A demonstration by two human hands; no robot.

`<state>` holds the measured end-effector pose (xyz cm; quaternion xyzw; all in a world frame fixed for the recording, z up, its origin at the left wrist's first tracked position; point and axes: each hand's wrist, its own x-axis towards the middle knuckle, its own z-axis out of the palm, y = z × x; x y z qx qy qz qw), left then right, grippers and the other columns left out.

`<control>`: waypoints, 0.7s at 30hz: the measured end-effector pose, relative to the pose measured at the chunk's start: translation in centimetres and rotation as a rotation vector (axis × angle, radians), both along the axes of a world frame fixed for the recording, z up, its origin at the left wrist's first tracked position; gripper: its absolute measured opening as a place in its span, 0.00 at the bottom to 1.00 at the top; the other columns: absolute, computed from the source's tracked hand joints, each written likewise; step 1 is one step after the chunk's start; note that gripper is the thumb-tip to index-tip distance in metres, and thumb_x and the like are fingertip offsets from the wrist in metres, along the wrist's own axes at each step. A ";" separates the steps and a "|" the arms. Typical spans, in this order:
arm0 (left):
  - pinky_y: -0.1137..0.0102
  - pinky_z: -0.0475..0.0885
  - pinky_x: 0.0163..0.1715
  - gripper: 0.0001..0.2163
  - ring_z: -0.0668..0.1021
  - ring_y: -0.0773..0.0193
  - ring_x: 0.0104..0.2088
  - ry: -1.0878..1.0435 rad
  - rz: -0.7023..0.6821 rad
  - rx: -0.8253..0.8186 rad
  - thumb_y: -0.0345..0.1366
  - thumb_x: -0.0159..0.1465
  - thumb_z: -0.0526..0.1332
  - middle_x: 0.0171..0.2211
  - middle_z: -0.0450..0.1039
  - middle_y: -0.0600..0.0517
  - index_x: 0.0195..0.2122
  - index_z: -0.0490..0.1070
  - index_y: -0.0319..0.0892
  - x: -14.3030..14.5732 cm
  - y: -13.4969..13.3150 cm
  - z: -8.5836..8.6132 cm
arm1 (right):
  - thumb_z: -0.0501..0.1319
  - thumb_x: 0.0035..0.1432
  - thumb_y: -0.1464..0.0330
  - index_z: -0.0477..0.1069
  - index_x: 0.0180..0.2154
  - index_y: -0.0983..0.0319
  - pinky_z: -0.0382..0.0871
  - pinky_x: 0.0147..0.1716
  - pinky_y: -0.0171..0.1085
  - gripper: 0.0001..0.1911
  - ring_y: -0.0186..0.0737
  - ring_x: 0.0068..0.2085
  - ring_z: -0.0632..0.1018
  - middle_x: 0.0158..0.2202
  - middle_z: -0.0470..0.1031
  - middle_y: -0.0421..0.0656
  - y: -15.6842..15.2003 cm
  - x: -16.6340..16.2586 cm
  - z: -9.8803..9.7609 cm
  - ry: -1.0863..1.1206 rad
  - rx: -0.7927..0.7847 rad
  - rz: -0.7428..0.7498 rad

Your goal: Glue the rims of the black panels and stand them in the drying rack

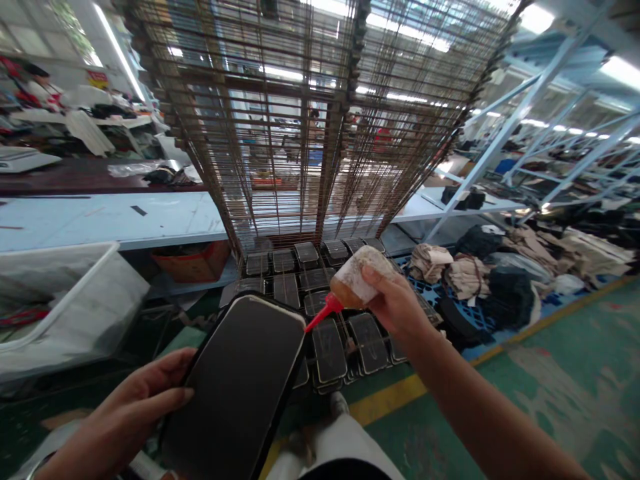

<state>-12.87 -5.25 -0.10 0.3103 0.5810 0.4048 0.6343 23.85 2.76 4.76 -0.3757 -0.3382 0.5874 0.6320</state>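
My left hand [134, 407] grips the left edge of a flat dark panel [235, 390] with rounded corners and a pale rim, tilted up toward me. My right hand [395, 303] is wrapped round a squeeze bottle [357, 277] of amber glue, tipped down to the left. Its red nozzle [320, 315] touches the panel's upper right edge. Beyond the panel, several similar dark panels [327, 347] lie in rows on the lowest shelf of a wire drying rack [320, 133].
A white bin [65, 300] stands at the left. Long blue worktables [100, 217] run behind the rack. Heaps of fabric pieces [475, 267] lie on a blue pallet at the right. A yellow line [390, 397] crosses the green floor. Another person sits far left.
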 end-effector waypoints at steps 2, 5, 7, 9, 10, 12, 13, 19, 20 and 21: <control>0.67 0.81 0.32 0.23 0.83 0.53 0.35 -0.012 -0.003 0.005 0.27 0.40 0.78 0.39 0.84 0.48 0.39 0.82 0.47 0.4 0.0 0.2 | 0.77 0.43 0.62 0.78 0.35 0.62 0.72 0.22 0.32 0.18 0.37 0.28 0.76 0.30 0.77 0.39 0.5 -0.2 -0.4 0.017 -0.005 -0.035; 0.65 0.81 0.33 0.23 0.83 0.51 0.36 -0.033 -0.010 0.004 0.27 0.40 0.78 0.39 0.83 0.46 0.39 0.81 0.45 0.9 0.0 0.3 | 0.77 0.42 0.62 0.77 0.33 0.63 0.68 0.16 0.30 0.18 0.35 0.25 0.74 0.28 0.76 0.39 1.0 -0.5 -0.8 0.021 -0.010 -0.076; 0.66 0.81 0.32 0.23 0.83 0.51 0.36 -0.047 0.008 0.011 0.26 0.40 0.78 0.39 0.84 0.45 0.39 0.81 0.44 1.2 0.0 0.4 | 0.78 0.41 0.62 0.76 0.32 0.63 0.67 0.15 0.30 0.18 0.35 0.24 0.73 0.27 0.75 0.39 1.2 -0.7 -1.1 0.019 -0.004 -0.079; 0.65 0.82 0.32 0.23 0.83 0.51 0.36 -0.063 0.028 0.009 0.25 0.39 0.78 0.39 0.83 0.45 0.39 0.81 0.44 1.4 0.1 0.4 | 0.77 0.42 0.61 0.76 0.32 0.63 0.67 0.16 0.30 0.18 0.35 0.25 0.73 0.27 0.75 0.39 1.2 -0.9 -1.3 0.019 -0.002 -0.065; 0.64 0.82 0.32 0.24 0.84 0.50 0.36 -0.071 0.034 0.001 0.25 0.39 0.78 0.40 0.83 0.44 0.39 0.81 0.44 1.6 0.1 0.4 | 0.77 0.42 0.61 0.76 0.33 0.63 0.68 0.16 0.30 0.18 0.35 0.25 0.74 0.27 0.75 0.39 1.1 -1.0 -1.4 0.018 -0.006 -0.059; 0.63 0.82 0.32 0.24 0.84 0.50 0.35 -0.084 0.051 -0.013 0.25 0.39 0.78 0.40 0.83 0.44 0.39 0.80 0.43 1.8 0.1 0.5 | 0.77 0.42 0.61 0.77 0.33 0.63 0.68 0.16 0.30 0.18 0.35 0.25 0.74 0.27 0.75 0.39 0.9 -1.2 -1.6 0.015 -0.014 -0.051; 0.63 0.82 0.31 0.24 0.84 0.50 0.35 -0.089 0.056 -0.018 0.25 0.39 0.78 0.39 0.83 0.44 0.40 0.80 0.43 1.8 0.2 0.6 | 0.77 0.43 0.61 0.77 0.34 0.63 0.68 0.17 0.30 0.18 0.35 0.25 0.74 0.27 0.75 0.39 0.8 -1.4 -1.6 0.012 -0.016 -0.047; 0.62 0.82 0.32 0.24 0.84 0.50 0.35 -0.117 0.023 -0.046 0.27 0.42 0.77 0.41 0.83 0.44 0.42 0.77 0.43 1.9 0.1 0.8 | 0.76 0.44 0.61 0.77 0.35 0.62 0.72 0.25 0.34 0.18 0.36 0.28 0.75 0.30 0.77 0.40 -0.3 -2.3 -2.1 -0.010 -0.039 -0.013; 0.61 0.82 0.32 0.24 0.84 0.50 0.35 -0.120 0.019 -0.053 0.27 0.43 0.77 0.40 0.83 0.44 0.42 0.76 0.43 2.0 0.2 0.9 | 0.76 0.44 0.61 0.77 0.35 0.61 0.73 0.27 0.34 0.18 0.37 0.29 0.75 0.31 0.77 0.40 -0.5 -2.5 -2.2 -0.016 -0.047 -0.006; 0.61 0.82 0.32 0.24 0.84 0.50 0.34 -0.123 0.017 -0.057 0.27 0.43 0.77 0.40 0.83 0.45 0.42 0.76 0.43 2.1 0.2 1.0 | 0.76 0.44 0.61 0.77 0.35 0.61 0.73 0.27 0.35 0.18 0.38 0.29 0.75 0.32 0.77 0.41 -0.8 -2.6 -2.3 -0.022 -0.053 -0.001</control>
